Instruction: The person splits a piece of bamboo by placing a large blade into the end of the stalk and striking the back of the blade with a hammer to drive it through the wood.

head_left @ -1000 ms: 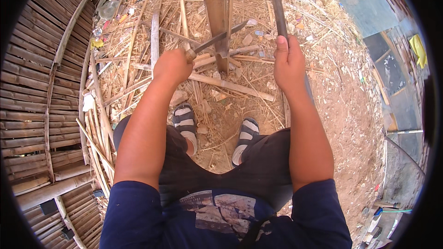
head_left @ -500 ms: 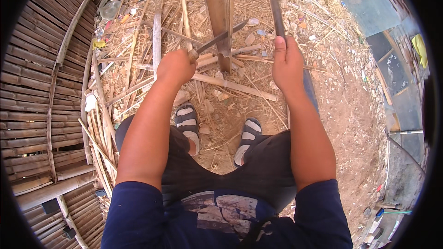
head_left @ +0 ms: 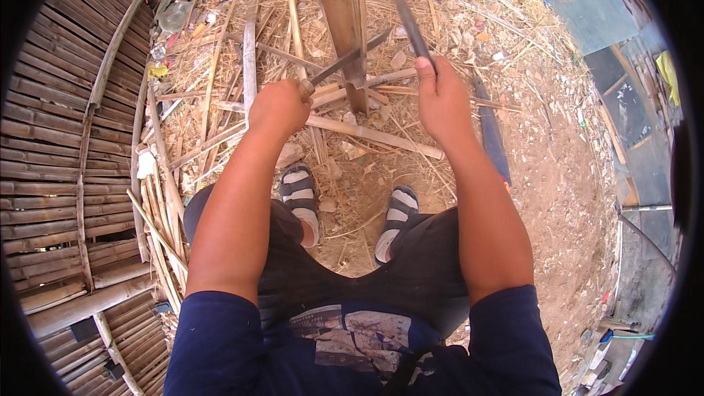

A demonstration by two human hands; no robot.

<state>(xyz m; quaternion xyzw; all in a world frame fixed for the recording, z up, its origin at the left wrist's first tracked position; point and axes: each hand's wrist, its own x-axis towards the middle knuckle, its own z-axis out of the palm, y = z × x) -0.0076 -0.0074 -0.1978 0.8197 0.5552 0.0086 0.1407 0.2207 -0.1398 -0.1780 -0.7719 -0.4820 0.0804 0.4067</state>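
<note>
1. Head view, upper middle of the frame: the left hand [head_left: 277, 108] is closing in a fist around the handle of a long blade [head_left: 345, 61] — the blade is running up and to the right, and its edge is lying against the upright bamboo slat [head_left: 339, 7].
2. Just right of centre near the top, the right hand [head_left: 442, 99] is wrapping tight around the dark handle of a hammer [head_left: 408, 18]; the hammer head is sitting at the top edge of the frame, just right of the slat and above the blade.
3. The slat is standing between the two hands, its lower end resting among split bamboo strips [head_left: 374, 134] and straw on the ground.
4. In the middle of the frame, two feet in striped sandals [head_left: 299, 194] are planting on the dirt below the hands.
5. Along the left edge, a wall of bamboo poles [head_left: 59, 147] is curving with the lens — on the right, flat dark panels [head_left: 587, 4] are lying on the bare earth.
</note>
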